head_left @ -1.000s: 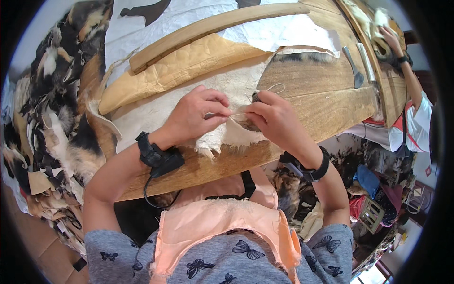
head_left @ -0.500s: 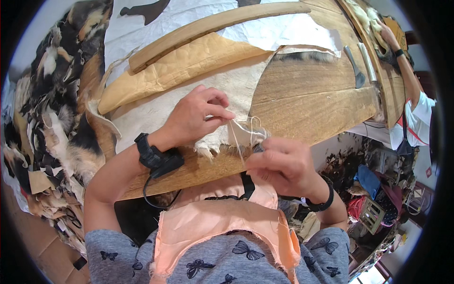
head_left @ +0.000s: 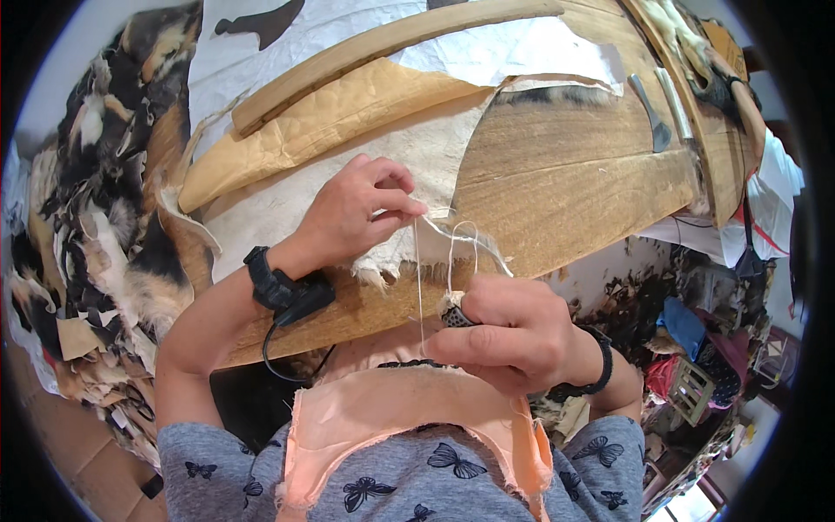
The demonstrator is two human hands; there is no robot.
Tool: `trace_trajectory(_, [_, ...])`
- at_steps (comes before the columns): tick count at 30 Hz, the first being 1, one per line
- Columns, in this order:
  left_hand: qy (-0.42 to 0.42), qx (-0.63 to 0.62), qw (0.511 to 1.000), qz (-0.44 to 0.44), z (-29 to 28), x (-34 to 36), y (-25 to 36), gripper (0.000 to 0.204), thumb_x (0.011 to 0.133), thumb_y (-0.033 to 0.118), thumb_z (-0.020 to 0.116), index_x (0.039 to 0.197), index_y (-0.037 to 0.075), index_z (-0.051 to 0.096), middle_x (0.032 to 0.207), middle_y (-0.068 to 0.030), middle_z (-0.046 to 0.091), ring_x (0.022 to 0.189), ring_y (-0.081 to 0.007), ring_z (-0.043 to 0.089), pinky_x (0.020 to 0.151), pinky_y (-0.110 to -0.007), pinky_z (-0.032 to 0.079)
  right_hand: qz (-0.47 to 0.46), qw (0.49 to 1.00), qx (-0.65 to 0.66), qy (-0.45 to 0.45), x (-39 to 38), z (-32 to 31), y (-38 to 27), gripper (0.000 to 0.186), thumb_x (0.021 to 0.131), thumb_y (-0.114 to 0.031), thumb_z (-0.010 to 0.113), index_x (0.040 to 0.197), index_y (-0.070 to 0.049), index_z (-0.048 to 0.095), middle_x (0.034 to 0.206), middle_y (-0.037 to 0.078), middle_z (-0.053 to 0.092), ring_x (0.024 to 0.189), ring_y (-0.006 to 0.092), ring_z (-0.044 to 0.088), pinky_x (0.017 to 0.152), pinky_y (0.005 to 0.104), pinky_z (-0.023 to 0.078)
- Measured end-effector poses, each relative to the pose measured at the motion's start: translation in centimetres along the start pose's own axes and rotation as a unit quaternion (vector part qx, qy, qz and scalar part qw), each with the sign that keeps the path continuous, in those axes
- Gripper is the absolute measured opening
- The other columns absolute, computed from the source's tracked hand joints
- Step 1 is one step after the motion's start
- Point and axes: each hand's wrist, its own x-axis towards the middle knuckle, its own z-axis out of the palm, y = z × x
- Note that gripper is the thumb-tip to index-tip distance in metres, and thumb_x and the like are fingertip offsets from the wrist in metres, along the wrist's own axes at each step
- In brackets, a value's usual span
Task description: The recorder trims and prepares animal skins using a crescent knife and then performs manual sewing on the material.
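A pale hide (head_left: 348,174), skin side up, lies on the wooden table with its near edge ragged and furry. My left hand (head_left: 352,213) is closed in a pinch on the hide's edge, where a white thread (head_left: 419,270) comes out. That thread runs taut down to my right hand (head_left: 513,335), whose thumb and forefinger are closed on it. A second stretch of thread loops loosely above the right hand. On a right-hand finger sits a grey dimpled thimble (head_left: 457,316). Whether a needle is in the right hand is hidden.
Brown paper (head_left: 313,113) and a long curved wooden strip (head_left: 383,52) lie across the hide. A dark-bladed tool (head_left: 651,113) rests at the right of the table. Fur scraps (head_left: 104,209) are heaped at left. Another person's arm (head_left: 746,109) reaches in at far right.
My right hand has moved down and slightly left, drawing the thread straight and more upright. My left hand has hardly moved. The other person's arm has shifted a little.
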Motion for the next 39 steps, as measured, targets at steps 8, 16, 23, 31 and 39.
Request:
trace_trajectory(8, [0.032,0.020,0.999,0.029,-0.1,0.2,0.8,0.023,0.070,0.008,0.071,0.092,0.015,0.072,0.089,-0.0030,0.060,0.085,-0.0213,0.054,0.075,-0.032,0.045,-0.011,0.998,-0.059,0.012,0.3,0.6,1.4,0.021,0.068,-0.002,0.068,0.087,-0.009,0.069,0.057,0.002,0.039,0.047,0.0184,0.043,0.042,0.0323,0.034])
trace_trajectory(16, [-0.048,-0.176,0.983,0.000,-1.2,-0.3,3.2,0.022,0.073,0.012,0.073,0.094,0.017,0.073,0.073,-0.0012,0.057,0.074,-0.0185,0.048,0.068,-0.028,0.042,0.126,0.967,-0.206,0.086,-0.8,1.9,5.5,0.008,0.069,-0.005,0.062,0.078,-0.007,0.061,0.063,0.008,0.048,0.054,0.0243,0.054,0.048,0.0367,0.043])
trace_trajectory(23, [0.059,0.031,0.993,-0.099,0.5,1.2,2.0,0.021,0.072,0.012,0.072,0.093,0.013,0.073,0.071,-0.0042,0.059,0.070,-0.0194,0.051,0.065,-0.030,0.043,0.139,0.953,-0.269,-0.007,-1.6,2.7,5.5,0.010,0.071,-0.007,0.059,0.080,-0.003,0.058,0.072,0.008,0.051,0.069,0.0259,0.056,0.060,0.0363,0.048])
trace_trajectory(31, [0.090,0.047,0.994,-0.041,1.5,0.8,1.5,0.007,0.073,0.011,0.069,0.078,0.008,0.069,0.072,-0.0049,0.059,0.073,-0.0229,0.052,0.066,-0.033,0.043,0.145,0.957,-0.253,0.000,-2.4,3.0,6.4,0.007,0.072,-0.009,0.060,0.077,-0.005,0.058,0.070,0.008,0.051,0.068,0.0257,0.056,0.058,0.0368,0.048])
trace_trajectory(39, [0.032,0.109,0.991,-0.069,1.6,0.9,1.8,0.005,0.080,0.014,0.059,0.080,0.010,0.059,0.083,-0.0033,0.055,0.087,-0.0231,0.052,0.073,-0.036,0.035,0.103,0.975,-0.185,-0.064,-1.1,0.3,3.3,0.007,0.070,-0.008,0.062,0.074,-0.003,0.059,0.067,0.008,0.050,0.063,0.0254,0.057,0.054,0.0363,0.046])
